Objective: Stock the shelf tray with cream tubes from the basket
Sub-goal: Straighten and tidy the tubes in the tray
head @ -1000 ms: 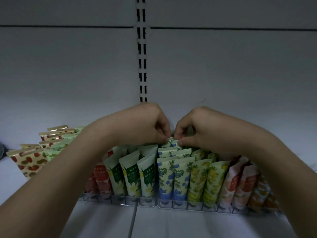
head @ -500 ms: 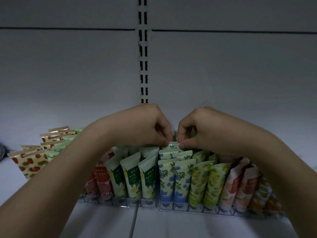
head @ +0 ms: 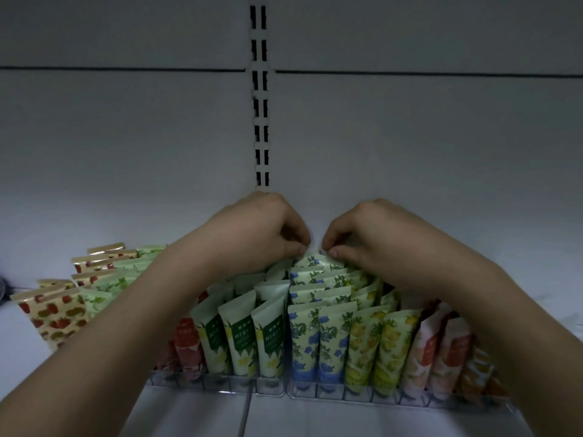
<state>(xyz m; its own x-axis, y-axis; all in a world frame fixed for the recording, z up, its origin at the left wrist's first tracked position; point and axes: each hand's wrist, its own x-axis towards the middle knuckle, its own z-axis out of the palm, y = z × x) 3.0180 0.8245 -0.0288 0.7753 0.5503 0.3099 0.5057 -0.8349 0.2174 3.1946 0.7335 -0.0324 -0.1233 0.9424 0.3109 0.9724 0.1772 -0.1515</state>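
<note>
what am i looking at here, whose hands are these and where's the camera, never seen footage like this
There is no machine here, only a person working with bare hands. The one picture comes from a camera worn on the person's head, looking forward and down, so the arms reach in from the bottom corners.

The left hand and right hand meet at the back of a clear shelf tray that sits on a pale shelf. Both pinch the top edge of the rearmost blue-flower tube, which stands in its row.

The tray holds cream tubes upright in rows by pattern: green-label tubes, blue-flower, lemon tubes and peach tubes. Strawberry-print tubes stand further left. The basket is not in view.
</note>
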